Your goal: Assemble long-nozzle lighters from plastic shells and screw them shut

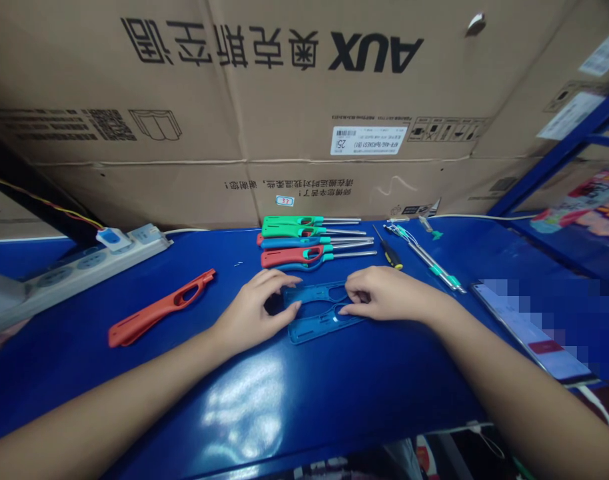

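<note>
Two dark-blue plastic handle halves, long curved shells with finger loops, lie side by side on the glossy blue table (244,427), in front of me and between my hands. The upper half (309,292) is farther from me and the lower half (312,327) nearer, their loops toward my right.
My left hand (258,305) is at their left ends, thumb and fingers spread wide in a C, fingertips by the upper half and thumb by the lower one. My right hand (379,293) is at the loop ends, fingers curled, the thumb over the lower loop; I cannot tell whether it pinches either half.
Just beyond lies a row of long-nosed lighters with metal tubes: green ones (287,227) farthest, then red and blue ones (292,256). Right of them are a black-and-yellow screwdriver (391,255) and thin metal tubes with teal fittings (432,263). An orange-red plastic handle (157,310) lies well to my left, near a white power strip (92,260). A lit-screen device (534,330) lies to my right, and a brown cardboard box wall (184,100) stands behind the table.
</note>
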`<state>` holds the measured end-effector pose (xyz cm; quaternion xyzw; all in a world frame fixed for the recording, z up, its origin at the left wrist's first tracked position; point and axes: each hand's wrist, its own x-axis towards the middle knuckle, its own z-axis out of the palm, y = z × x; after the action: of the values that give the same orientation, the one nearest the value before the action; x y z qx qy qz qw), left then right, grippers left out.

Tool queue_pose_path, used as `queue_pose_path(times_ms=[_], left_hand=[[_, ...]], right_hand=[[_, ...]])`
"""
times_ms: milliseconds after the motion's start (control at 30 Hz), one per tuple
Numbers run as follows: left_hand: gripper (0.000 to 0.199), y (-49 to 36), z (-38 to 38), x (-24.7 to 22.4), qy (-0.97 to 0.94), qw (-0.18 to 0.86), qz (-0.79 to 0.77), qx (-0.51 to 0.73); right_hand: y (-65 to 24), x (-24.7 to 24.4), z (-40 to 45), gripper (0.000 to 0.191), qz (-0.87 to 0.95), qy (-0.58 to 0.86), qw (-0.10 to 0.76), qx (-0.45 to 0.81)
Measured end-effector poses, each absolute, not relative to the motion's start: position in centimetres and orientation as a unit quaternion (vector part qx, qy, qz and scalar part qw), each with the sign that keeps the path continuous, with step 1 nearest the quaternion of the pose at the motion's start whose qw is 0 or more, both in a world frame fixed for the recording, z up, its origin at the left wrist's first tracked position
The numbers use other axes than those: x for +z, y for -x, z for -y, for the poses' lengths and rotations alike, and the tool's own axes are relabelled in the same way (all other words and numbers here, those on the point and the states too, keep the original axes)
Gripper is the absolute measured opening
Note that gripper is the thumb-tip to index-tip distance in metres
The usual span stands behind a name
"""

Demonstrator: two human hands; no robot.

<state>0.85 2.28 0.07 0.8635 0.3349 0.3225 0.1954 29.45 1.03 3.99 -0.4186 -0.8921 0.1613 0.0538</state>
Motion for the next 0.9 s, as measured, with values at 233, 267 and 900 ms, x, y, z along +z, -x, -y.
queue_pose_path(times_ms=[233, 267, 900], left_hand=[[0.025, -0.7, -1.7, 0.6, -0.909, 0.163, -0.243, 0.297], [0.022, -0.6, -1.8, 0.5, -0.909, 0.160, -0.235, 0.304], [0.030, -0.5, -1.6, 0.9, -0.939, 0.171, -0.205, 0.219]], right_hand=[[-30.5, 4.8, -1.4, 0.026, 0.875, 0.470, 0.082, 0.084], [-30.9, 4.9, -1.6, 0.021, 0.862, 0.495, 0.093, 0.062], [-39.7, 4.8, -4.8, 0.020, 0.538, 0.842, -0.034, 0.036]])
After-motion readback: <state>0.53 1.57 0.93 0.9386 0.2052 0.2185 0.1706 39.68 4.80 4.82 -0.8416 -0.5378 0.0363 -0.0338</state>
